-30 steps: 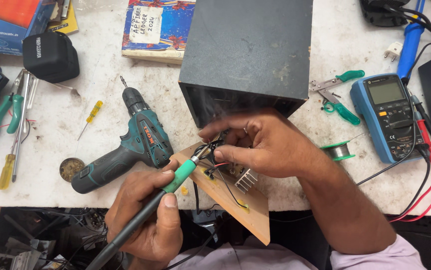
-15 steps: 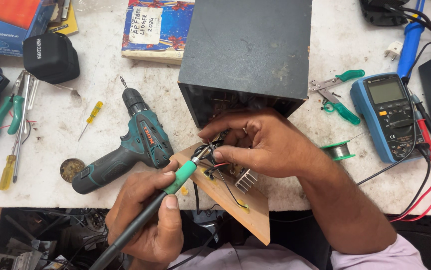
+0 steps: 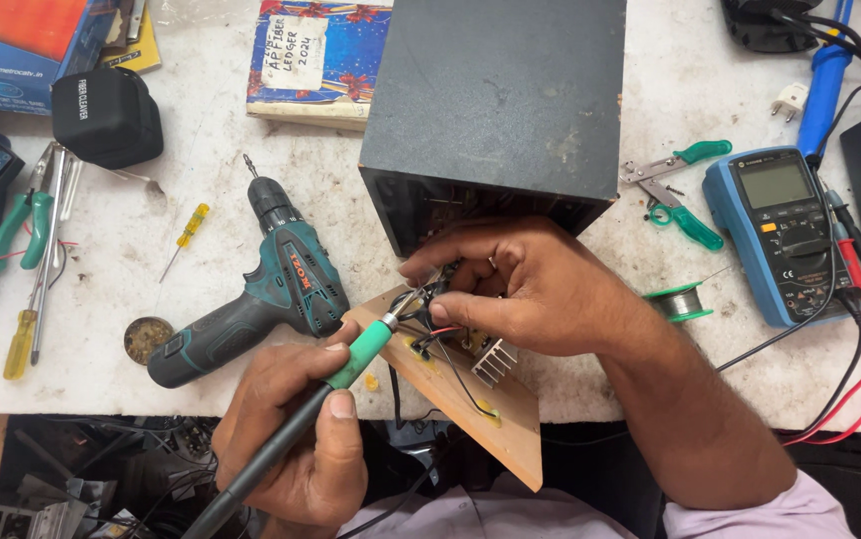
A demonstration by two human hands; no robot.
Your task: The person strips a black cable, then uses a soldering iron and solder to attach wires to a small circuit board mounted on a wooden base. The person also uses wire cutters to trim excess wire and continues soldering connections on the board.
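The left hand (image 3: 295,449) grips a green-collared soldering iron (image 3: 350,361), its tip at the wires on a brown board (image 3: 470,414) at the table's near edge. The right hand (image 3: 520,284) pinches those wires, just near of a black box (image 3: 495,100); a drill (image 3: 261,289) lies left.
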